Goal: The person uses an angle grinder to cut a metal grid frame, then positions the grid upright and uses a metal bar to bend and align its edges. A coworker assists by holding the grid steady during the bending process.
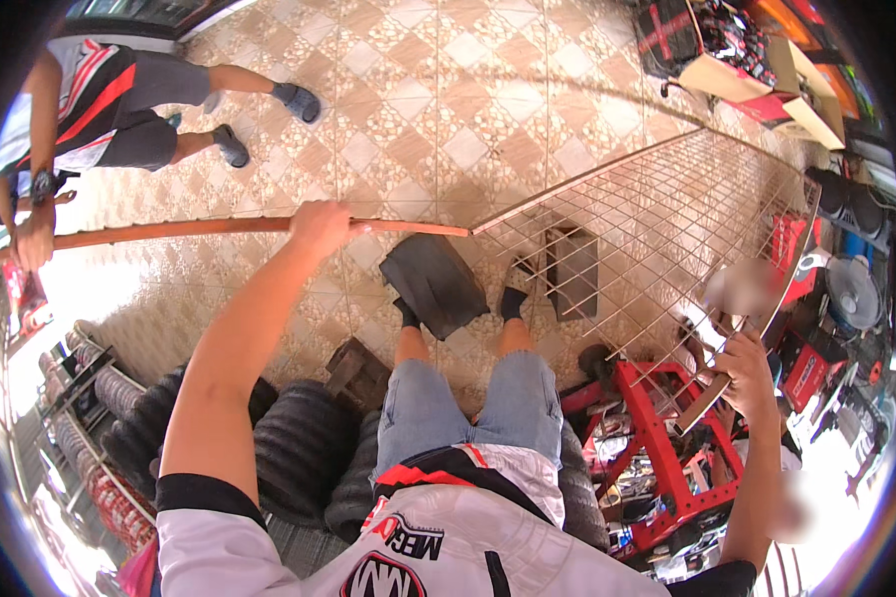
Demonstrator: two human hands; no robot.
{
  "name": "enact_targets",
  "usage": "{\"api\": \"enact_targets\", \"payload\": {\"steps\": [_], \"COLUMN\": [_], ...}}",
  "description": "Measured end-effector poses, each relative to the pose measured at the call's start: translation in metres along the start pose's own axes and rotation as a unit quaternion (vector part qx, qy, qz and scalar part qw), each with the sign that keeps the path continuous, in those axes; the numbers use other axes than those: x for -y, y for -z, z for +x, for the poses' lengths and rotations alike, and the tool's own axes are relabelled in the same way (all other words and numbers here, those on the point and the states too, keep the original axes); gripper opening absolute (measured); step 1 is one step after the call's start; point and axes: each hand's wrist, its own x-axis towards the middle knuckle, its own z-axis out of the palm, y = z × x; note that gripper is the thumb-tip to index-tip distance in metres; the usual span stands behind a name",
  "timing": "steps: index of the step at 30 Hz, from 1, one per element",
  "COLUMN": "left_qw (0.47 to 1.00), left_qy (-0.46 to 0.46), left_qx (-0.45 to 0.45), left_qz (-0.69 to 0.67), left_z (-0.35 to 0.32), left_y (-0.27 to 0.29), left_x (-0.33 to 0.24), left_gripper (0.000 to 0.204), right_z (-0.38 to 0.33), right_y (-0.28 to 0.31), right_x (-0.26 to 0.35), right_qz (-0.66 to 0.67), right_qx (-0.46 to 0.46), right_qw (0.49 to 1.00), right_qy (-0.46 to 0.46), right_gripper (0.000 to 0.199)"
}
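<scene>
Panel position: I have the wire mesh panel (589,179) in front of the wearer, right of centre, above the tiled floor (388,129).
Bar position: The red-brown bar (189,231) crosses the left half; its right end meets the panel's near-left corner. I cannot tell whether the two are joined.
Bar axis: Left to right, nearly level, bowed slightly; the fisheye lens may add to the curve.
Panel axis: One frame edge slants from the bar's end toward the upper right; the frame bar on the right runs from upper right to lower left. Lens bend leaves the long axis uncertain.
Left hand: The left hand (321,227) has its fingers closed over the bar, near its right end. Fingertips are partly hidden.
Right hand: The right hand (750,373) has its fingers wrapped around the right frame bar, near its lower end.
Co-worker: A co-worker's hand (35,237) rests at the bar near the left rim; I cannot make out how firm the grip is.
Cut off: The bar's left end runs into the bright, dark-edged rim.
Hidden: A black sheet (433,284) covers part of the wearer's feet; the mesh crosses a dark grey box (572,284).
Hard to read: Wires blend into the red metal stand (657,448) and clutter; a blurred patch sits behind the mesh.
Surroundings: Tyres (304,448) stand lower left, a fan (853,292) far right.
</scene>
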Motion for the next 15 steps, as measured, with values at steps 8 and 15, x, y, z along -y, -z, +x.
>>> {"api": "enact_targets", "payload": {"steps": [8, 15], "left_qw": [0.997, 0.998], "left_qy": [-0.055, -0.036], "left_qx": [-0.026, -0.04], "left_qz": [0.047, 0.045], "left_z": [0.006, -0.006], "left_y": [-0.046, -0.031], "left_x": [0.005, 0.012], "left_gripper": [0.074, 0.074], "right_z": [-0.035, -0.104], "right_y": [-0.029, -0.077], "right_x": [-0.015, -0.048], "right_qz": [-0.002, -0.006], "right_qx": [0.009, 0.063], "right_qw": [1.0, 0.998], "right_qy": [-0.005, -0.003], "right_gripper": [0.04, 0.034]}}
